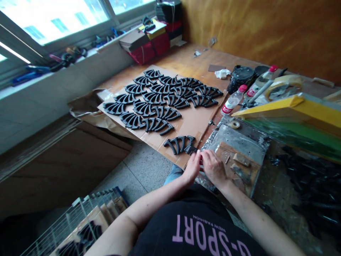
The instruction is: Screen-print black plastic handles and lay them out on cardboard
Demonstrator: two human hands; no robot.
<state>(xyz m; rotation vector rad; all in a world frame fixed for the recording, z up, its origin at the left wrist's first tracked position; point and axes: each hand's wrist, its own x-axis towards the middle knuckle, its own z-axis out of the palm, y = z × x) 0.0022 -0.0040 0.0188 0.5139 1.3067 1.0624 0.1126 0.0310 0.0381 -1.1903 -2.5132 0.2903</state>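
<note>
My left hand (pixel 194 165) and my right hand (pixel 213 166) meet at the cardboard's near edge, fingers closed and fingertips together. A small black piece (pixel 194 150) shows at their tips; most of what they grip is hidden by the fingers. Just beyond lies a short row of curved black plastic-looking pieces (pixel 179 144), set side by side like a fan. Farther back on the cardboard sheet (pixel 195 122), several more rows of such fan-shaped black pieces (pixel 157 97) are laid out.
To the right are a board (pixel 239 138) with small wooden blocks (pixel 242 160), a tape roll (pixel 234 124), red-capped bottles (pixel 232 101), a black tub (pixel 241 76) and a yellow-green panel (pixel 301 117). A heap of black pieces (pixel 314 185) lies far right. A wire rack (pixel 69 220) stands lower left.
</note>
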